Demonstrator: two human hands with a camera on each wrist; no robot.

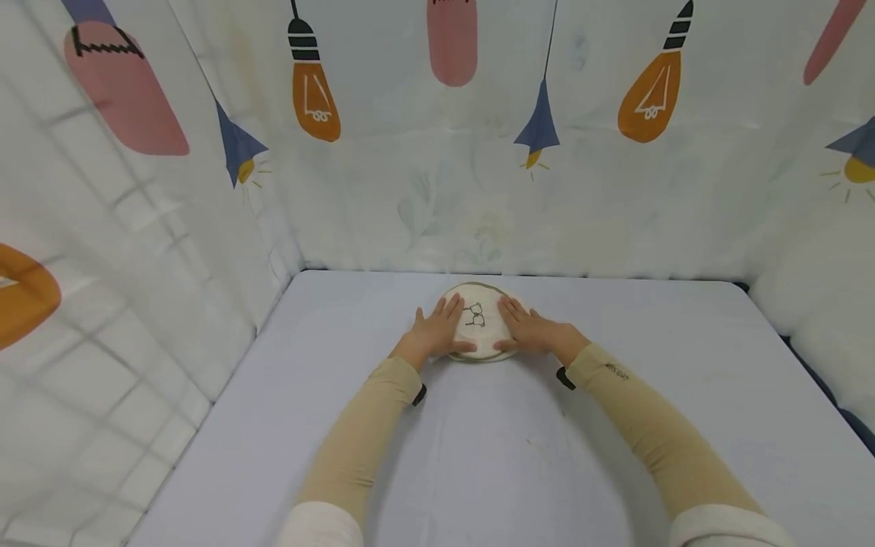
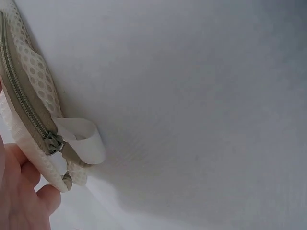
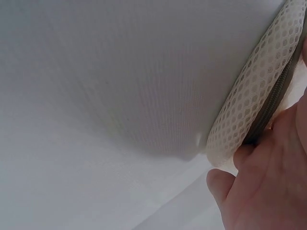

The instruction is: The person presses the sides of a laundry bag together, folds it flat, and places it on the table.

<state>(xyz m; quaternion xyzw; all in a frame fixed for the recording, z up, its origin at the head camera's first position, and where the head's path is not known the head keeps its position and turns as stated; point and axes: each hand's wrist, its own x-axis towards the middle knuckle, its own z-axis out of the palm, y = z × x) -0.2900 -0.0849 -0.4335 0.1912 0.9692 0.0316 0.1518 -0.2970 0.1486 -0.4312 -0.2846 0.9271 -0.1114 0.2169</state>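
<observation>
A round cream mesh laundry bag (image 1: 482, 339) lies on the white table, with a small dark animal drawing on its top. My left hand (image 1: 437, 331) rests on its left side, fingers straight and pointing away from me. On the opposite side, my right hand (image 1: 537, 331) presses the edge with fingers spread. In the left wrist view, a zipper (image 2: 25, 98) runs along the bag's side, its metal pull (image 2: 53, 143) beside a white fabric loop (image 2: 88, 143). The honeycomb mesh wall (image 3: 256, 84) bulges out by the right hand in the right wrist view.
The white-covered table (image 1: 478, 456) stretches around the bag and toward me. Behind it hangs a white curtain (image 1: 410, 205) printed with lamps and bulbs; another curtain side (image 1: 137, 304) closes off the left. Black wrist straps show under both sleeves.
</observation>
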